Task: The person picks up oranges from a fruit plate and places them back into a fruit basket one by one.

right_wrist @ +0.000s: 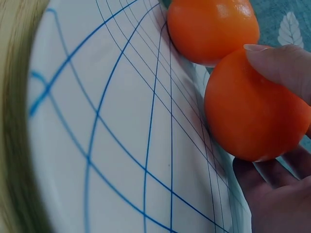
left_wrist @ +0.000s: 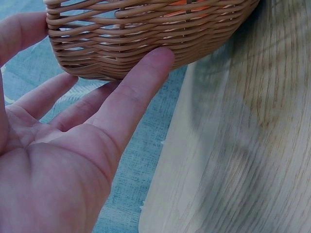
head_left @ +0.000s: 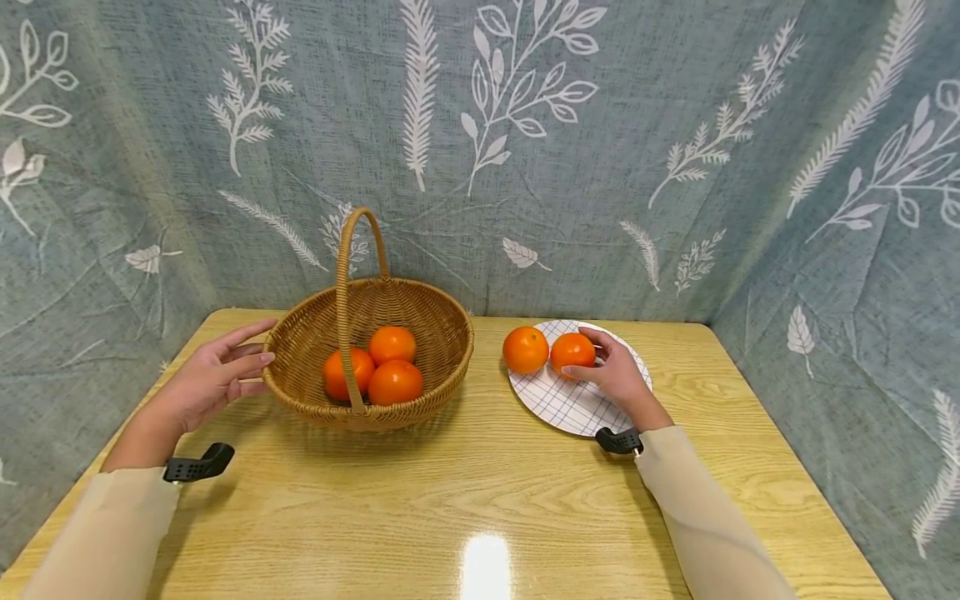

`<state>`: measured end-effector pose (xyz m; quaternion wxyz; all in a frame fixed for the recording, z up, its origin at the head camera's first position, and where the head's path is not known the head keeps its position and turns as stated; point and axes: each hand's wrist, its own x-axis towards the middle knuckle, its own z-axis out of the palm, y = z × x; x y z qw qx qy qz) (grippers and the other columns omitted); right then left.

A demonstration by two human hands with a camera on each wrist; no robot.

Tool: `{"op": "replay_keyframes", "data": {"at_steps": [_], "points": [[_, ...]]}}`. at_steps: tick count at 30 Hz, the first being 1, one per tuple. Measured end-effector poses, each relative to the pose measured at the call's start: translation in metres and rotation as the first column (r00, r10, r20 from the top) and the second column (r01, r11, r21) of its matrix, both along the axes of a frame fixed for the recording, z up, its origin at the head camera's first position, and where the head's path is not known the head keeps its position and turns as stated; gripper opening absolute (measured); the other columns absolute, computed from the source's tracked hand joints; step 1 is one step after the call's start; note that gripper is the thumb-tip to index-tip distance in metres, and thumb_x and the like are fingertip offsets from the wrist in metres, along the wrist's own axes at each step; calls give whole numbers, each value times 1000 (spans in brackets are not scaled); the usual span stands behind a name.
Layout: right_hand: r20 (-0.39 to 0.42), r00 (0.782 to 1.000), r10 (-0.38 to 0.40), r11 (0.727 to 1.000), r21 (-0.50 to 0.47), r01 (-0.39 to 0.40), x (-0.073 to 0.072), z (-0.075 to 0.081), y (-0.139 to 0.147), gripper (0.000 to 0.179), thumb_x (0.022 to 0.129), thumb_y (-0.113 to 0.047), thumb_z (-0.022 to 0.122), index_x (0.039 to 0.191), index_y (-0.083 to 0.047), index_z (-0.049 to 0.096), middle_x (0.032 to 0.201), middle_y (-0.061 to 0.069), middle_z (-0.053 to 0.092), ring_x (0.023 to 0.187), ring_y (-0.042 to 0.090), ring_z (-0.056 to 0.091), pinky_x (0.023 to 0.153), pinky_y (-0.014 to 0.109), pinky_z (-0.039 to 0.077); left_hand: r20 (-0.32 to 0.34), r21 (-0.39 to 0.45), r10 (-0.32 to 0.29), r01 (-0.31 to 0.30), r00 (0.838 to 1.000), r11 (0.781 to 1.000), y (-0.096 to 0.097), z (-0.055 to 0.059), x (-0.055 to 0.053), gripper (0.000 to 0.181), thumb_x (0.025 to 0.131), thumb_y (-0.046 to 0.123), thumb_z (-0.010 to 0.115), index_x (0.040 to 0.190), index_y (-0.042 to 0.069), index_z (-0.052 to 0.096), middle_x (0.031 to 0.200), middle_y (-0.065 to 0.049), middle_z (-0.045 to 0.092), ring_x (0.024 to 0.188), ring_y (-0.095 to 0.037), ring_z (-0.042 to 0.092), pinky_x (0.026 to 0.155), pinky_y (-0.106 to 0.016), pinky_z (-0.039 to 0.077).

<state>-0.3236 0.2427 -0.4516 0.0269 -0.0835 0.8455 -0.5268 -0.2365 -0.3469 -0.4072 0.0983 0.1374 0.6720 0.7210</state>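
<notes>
In the head view my right hand point(head_left: 618, 375) pinches an orange point(head_left: 572, 356) between thumb and fingers at the plate's back part. The right wrist view shows the thumb across this orange point(right_wrist: 257, 107) and the fingers beneath it. A second orange point(head_left: 526, 350) sits just left of it, on the rim of a white plate point(head_left: 577, 408) with blue crossing lines. My left hand point(head_left: 210, 375) is at the left side of a wicker basket point(head_left: 442, 333). Its fairly straight fingers and thumb touch the woven wall point(left_wrist: 146, 34). Inside the basket lie three oranges point(head_left: 395, 382).
Both basket and plate stand on a light wooden table point(head_left: 420, 508). The basket's tall handle point(head_left: 343, 308) arches over its middle. A blue-grey cloth point(head_left: 465, 233) with white leaf prints hangs behind and at the sides.
</notes>
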Motion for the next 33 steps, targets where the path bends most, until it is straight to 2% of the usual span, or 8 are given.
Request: {"op": "replay_keyframes", "data": {"at_steps": [12, 21, 29, 33], "points": [[-19, 1000, -20, 999, -35, 19, 7, 5, 2, 83, 85, -22, 87, 156, -14, 44, 153, 10, 50, 136, 33, 54, 109, 44, 50, -1, -6, -9, 9, 1000, 1000, 0, 6, 2, 70, 106, 0, 50, 166, 8, 14, 126, 7, 69, 108, -10, 72, 83, -29, 63], [-55, 998, -19, 992, -127, 12, 17, 29, -7, 80, 83, -19, 88, 152, -16, 49, 148, 11, 53, 132, 31, 57, 91, 22, 58, -3, -2, -14, 14, 1000, 1000, 2, 6, 0, 69, 106, 0, 50, 166, 8, 15, 125, 7, 69, 106, -11, 72, 82, -29, 63], [-95, 995, 28, 966, -252, -51, 25, 44, -31, 75, 82, -10, 88, 148, -10, 53, 143, 13, 56, 121, 20, 62, 86, 24, 61, 1, -3, -11, 11, 1000, 1000, 2, 5, 0, 71, 106, -1, 50, 166, 6, 12, 126, 9, 69, 107, -11, 72, 83, -29, 63], [-113, 992, 60, 959, -271, -89, 28, 52, -43, 74, 81, -11, 88, 147, -12, 55, 143, 10, 57, 123, 20, 63, 88, 26, 61, 3, -4, -5, 5, 1000, 1000, 3, 4, 0, 72, 106, 0, 51, 165, 5, 11, 126, 9, 69, 107, -11, 73, 82, -29, 64]]}}
